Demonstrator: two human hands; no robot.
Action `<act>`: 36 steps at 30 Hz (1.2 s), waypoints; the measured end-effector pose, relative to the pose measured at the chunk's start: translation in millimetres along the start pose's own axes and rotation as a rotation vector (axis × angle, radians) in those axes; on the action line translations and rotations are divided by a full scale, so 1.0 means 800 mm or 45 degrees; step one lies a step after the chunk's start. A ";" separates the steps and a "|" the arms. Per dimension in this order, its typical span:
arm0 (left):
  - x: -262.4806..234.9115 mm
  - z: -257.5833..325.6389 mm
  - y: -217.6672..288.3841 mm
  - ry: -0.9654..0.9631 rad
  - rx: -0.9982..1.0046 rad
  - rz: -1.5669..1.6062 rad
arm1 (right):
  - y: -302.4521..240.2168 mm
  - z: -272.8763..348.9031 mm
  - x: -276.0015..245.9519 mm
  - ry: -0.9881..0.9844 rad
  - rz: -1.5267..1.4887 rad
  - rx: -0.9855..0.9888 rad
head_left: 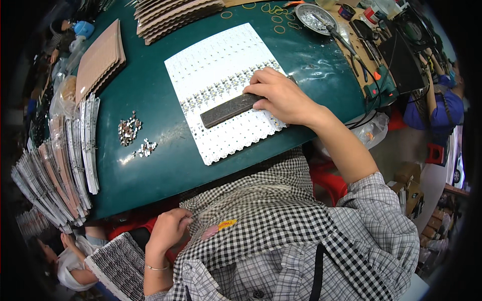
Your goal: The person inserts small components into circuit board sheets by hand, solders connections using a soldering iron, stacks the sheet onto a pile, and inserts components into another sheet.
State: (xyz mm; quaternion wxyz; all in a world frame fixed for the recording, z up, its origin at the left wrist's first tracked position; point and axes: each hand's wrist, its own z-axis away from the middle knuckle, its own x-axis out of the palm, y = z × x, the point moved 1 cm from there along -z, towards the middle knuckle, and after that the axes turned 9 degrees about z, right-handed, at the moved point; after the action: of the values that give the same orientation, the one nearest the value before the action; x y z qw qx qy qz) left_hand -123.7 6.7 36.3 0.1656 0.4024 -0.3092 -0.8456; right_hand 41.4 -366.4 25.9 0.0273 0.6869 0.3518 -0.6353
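A white perforated sheet of circuit boards (221,60) lies on the green tabletop, with a band of small components across its middle. Its near edge is scalloped. My right hand (283,98) is closed on a dark, flat bar (226,113), which lies slantwise over the sheet below the component band. The bar's right part is mostly hidden under my fingers. Down by my checked apron, my left hand (169,230) is off the table with its fingers curled. The inside of that hand is hidden, so I cannot tell if it holds anything.
Two heaps of small metal pieces (129,128) lie left of the sheet. Bundled strips (75,150) line the left edge; brown wavy-edged boards (102,57) stand behind them. Far right are a metal bowl (316,19), rubber bands (277,19), pliers (359,65) and cables. Other people sit nearby.
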 end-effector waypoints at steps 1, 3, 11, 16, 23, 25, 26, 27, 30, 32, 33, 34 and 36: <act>-0.010 0.003 0.009 -0.064 -0.036 0.006 | 0.001 -0.002 0.002 0.002 0.007 -0.004; -0.027 0.009 0.017 -0.051 -0.063 0.028 | 0.001 -0.004 0.003 0.005 0.014 -0.008; -0.099 0.041 0.092 0.130 0.157 0.058 | -0.067 -0.004 -0.014 0.460 -0.202 -0.078; -0.086 -0.005 0.152 0.616 0.572 0.099 | -0.175 0.023 -0.016 -0.179 -0.893 -0.328; -0.147 0.032 0.070 0.776 0.396 0.105 | -0.035 0.120 -0.081 0.256 -1.676 0.258; -0.160 0.035 0.050 0.760 0.375 0.130 | -0.004 0.156 -0.078 0.535 -1.759 0.241; -0.165 0.036 0.046 0.848 0.381 0.079 | 0.004 0.169 -0.076 0.616 -1.712 0.243; -0.168 0.040 0.041 0.941 0.382 0.022 | 0.009 0.179 -0.075 0.694 -1.672 0.238; -0.179 0.047 0.014 1.065 0.696 0.460 | -0.011 0.183 -0.081 0.009 -1.072 0.439; -0.199 0.042 0.006 0.924 0.929 1.153 | -0.020 0.190 -0.064 -0.288 -0.868 0.194; -0.199 0.035 0.027 0.695 1.053 1.525 | -0.020 0.178 -0.056 -0.326 -0.688 -0.066; -0.199 0.027 0.039 0.678 1.184 1.678 | -0.018 0.166 -0.061 -0.189 -0.756 0.076; -0.201 0.017 0.064 0.536 1.399 2.019 | 0.000 0.147 -0.072 0.134 -0.809 0.400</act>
State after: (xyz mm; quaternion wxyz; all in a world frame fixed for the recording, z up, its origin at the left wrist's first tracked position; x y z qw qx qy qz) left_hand -32.7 58.4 169.9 0.5261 0.2418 -0.8033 -0.1398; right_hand -55.7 -449.7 55.0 -0.2956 0.5709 0.4467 -0.6222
